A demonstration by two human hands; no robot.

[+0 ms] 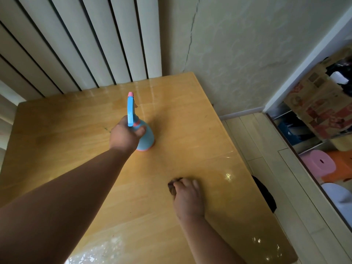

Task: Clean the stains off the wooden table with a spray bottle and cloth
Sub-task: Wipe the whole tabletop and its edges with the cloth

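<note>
Gripping the blue spray bottle point(145, 138) by its neck, my left hand point(124, 135) stood it on the wooden table point(57, 121); nearer, to its right, my right hand point(187, 195) closed over a dark cloth point(173, 186).

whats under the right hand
A dark cloth pokes out from under the right hand, pressed on the table. Most of the cloth is covered.

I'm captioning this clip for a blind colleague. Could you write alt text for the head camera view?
Seen from above, a person's left hand holds a blue and pink spray bottle standing on a glossy wooden table, while the right hand presses a dark cloth onto the tabletop nearer the viewer. A white radiator and a pale wall lie beyond the table.
</note>
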